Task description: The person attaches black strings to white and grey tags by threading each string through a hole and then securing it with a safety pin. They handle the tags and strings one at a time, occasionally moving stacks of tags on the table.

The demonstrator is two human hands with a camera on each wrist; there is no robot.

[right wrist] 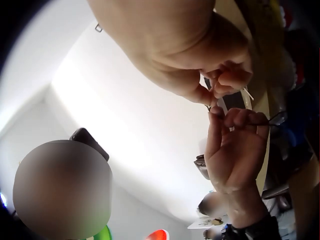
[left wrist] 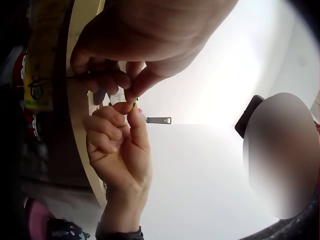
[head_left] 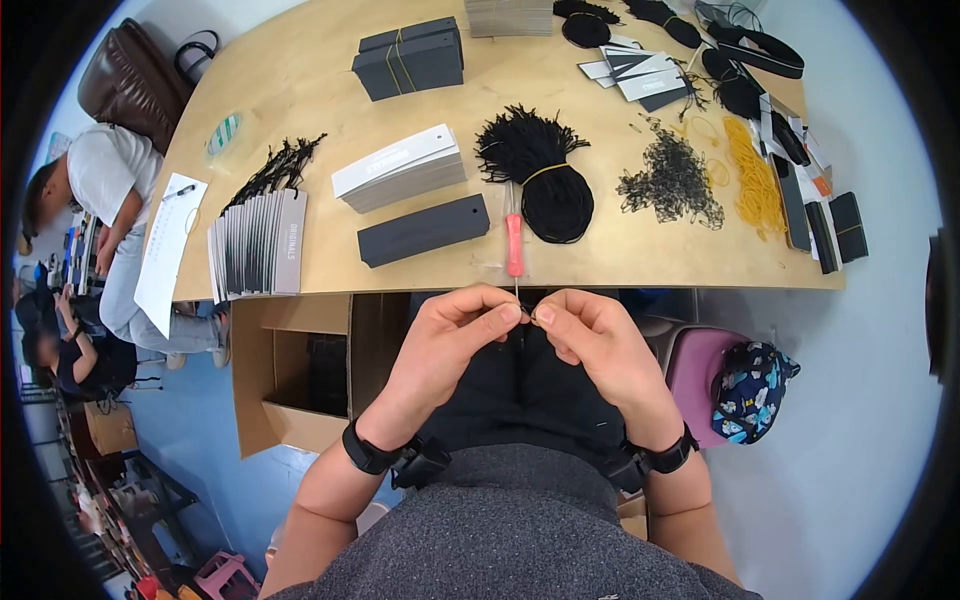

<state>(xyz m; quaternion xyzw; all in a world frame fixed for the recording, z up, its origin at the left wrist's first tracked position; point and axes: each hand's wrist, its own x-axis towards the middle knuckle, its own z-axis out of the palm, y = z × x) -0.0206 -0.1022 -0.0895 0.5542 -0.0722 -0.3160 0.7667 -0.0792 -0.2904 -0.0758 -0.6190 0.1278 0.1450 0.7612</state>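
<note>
My left hand [head_left: 445,345] and right hand [head_left: 600,345] meet fingertip to fingertip just off the table's front edge, over my lap. Each pinches between thumb and forefinger at a thin black cord [right wrist: 276,118], which trails out past the left hand's curled fingers in the right wrist view. Between the thumbs only a tiny dark bit shows; I cannot tell whether a pin is on it. Just beyond the hands a tool with a red handle [head_left: 514,243] lies on the table, and a bundle of black cords [head_left: 556,205] tied with a yellow band lies behind it.
On the table [head_left: 300,100] lie black safety pins [head_left: 672,178], yellow bands [head_left: 752,175], a banded white tag stack [head_left: 400,170], a dark tag stack [head_left: 423,230] and fanned corded tags [head_left: 257,245]. Below stands an open cardboard box [head_left: 290,425]; a pink chair [head_left: 700,385] is at right.
</note>
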